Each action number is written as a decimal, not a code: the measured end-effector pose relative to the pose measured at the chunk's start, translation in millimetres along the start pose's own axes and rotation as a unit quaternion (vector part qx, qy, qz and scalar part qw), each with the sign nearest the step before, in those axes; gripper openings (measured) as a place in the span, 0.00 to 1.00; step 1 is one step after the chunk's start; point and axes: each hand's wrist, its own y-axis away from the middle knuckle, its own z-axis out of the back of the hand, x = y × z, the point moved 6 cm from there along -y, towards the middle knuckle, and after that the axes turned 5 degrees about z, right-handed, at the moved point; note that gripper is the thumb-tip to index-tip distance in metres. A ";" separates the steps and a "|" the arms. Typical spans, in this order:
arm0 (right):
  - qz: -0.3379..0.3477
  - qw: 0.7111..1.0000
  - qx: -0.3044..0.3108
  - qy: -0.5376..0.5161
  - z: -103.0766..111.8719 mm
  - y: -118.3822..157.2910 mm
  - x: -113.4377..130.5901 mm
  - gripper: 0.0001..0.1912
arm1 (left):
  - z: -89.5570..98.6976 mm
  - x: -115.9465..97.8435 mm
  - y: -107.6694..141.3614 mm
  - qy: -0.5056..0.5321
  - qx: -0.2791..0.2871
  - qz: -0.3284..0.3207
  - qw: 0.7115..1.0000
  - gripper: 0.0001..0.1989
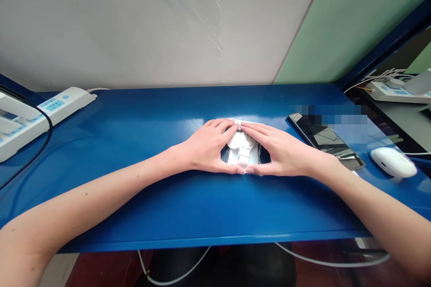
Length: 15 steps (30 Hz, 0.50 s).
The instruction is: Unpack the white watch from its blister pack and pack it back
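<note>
A small white item in what looks like clear plastic wrapping [244,150] lies on the blue table [151,206], near its middle. My left hand [210,145] curves around its left side, and my right hand [281,150] around its right side. Fingertips of both hands rest on the far edge of the item, while the two thumbs almost meet at its near edge. Both hands are closed on it from the sides. The parts under the fingers are hidden.
A white power strip [55,105] with a black cable lies at the left. On the right are a dark phone [332,143] and a white mouse [393,162]. Another power strip [397,92] sits beyond the right edge. A pale wall panel [151,36] stands behind.
</note>
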 end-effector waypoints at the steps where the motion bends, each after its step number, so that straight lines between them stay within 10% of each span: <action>1: -0.001 1.000 0.006 0.001 0.0 0.4 -0.4 0.51 | 0.7 -0.1 0.3 0.000 -0.002 -0.003 1.000 0.51; 15: -0.045 0.999 0.026 0.005 -0.8 2.3 -14.2 0.54 | -4.8 5.7 3.1 0.044 -0.019 0.047 0.998 0.52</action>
